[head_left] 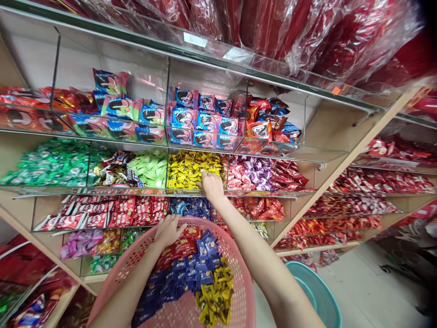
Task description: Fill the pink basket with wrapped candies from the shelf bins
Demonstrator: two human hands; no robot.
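Yellow-wrapped candies [189, 166] in the middle compartment of the glass shelf [266, 196], just behind its front edge. At the right part of this heap, right hand [213, 187], with fingertips among the candies; fingers partly bent and partly hidden, so cannot tell whether pinching any piece or only touching. Probably best to gather loose pieces from the top of the heap, and to close the fingers well before lifting. Keep the wrist clear of the shelf's front edge, and avoid pushing pieces rightward among the pink and purple candies [251, 173].

Below, pink basket [245, 273], with left hand [168, 232] on its far rim, somewhat to the left; fingers near together, thumb spread apart. Advisable to steady the rim there, so as not to let the basket tip. Inside, yellow pieces [215, 296] near the right wall, dark blue packets [177, 275] across the middle, red packets [180, 248] toward the far rim. Wise, perhaps, to keep these kinds apart. Beyond the basket's right side, teal tub [332, 298] on the floor [362, 282].
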